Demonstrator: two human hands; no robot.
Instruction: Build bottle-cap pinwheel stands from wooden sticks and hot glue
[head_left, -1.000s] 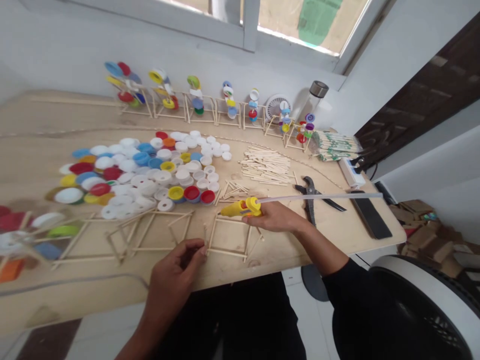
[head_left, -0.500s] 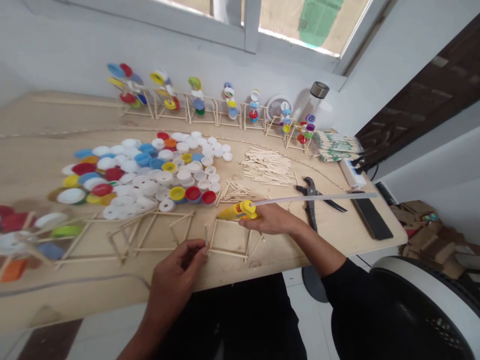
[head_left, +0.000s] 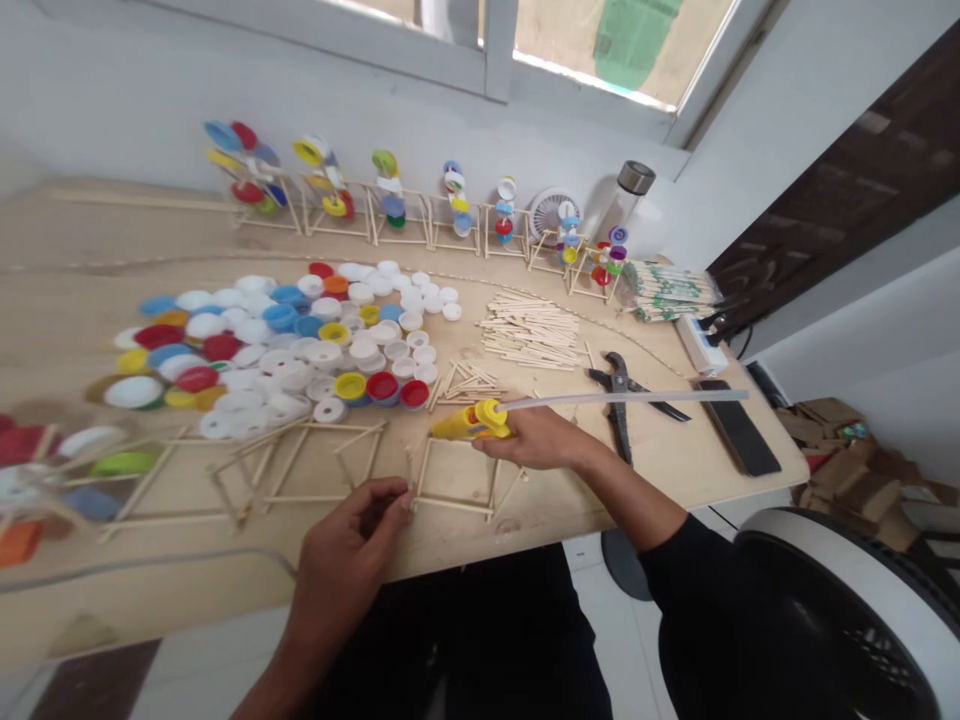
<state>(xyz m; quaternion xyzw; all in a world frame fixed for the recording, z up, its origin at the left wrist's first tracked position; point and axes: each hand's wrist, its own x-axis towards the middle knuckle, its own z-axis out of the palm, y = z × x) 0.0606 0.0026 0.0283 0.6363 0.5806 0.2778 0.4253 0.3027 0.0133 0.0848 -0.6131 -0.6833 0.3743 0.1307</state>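
My left hand (head_left: pixel 360 540) pinches a short wooden stick (head_left: pixel 409 468) that stands upright at the near left corner of a square stick frame (head_left: pixel 455 508). My right hand (head_left: pixel 536 436) is wrapped round a yellow glue gun (head_left: pixel 472 420). The gun's tip points left, close to the frame's far left corner, and a long clear glue stick (head_left: pixel 622 398) juts from its back to the right. More stick frames (head_left: pixel 307 498) lie left of my left hand.
Bottle caps (head_left: pixel 281 370) are heaped at the left. Loose sticks (head_left: pixel 531 330), pliers (head_left: pixel 619 400) and a phone (head_left: pixel 741 428) lie to the right. Finished cap wheels (head_left: pixel 390 195) line the wall beside a small fan (head_left: pixel 550 212) and a bottle (head_left: pixel 626 195).
The whole view has shifted slightly. Both hands, the glue gun and the upright stick keep nearly the same places relative to the frame.
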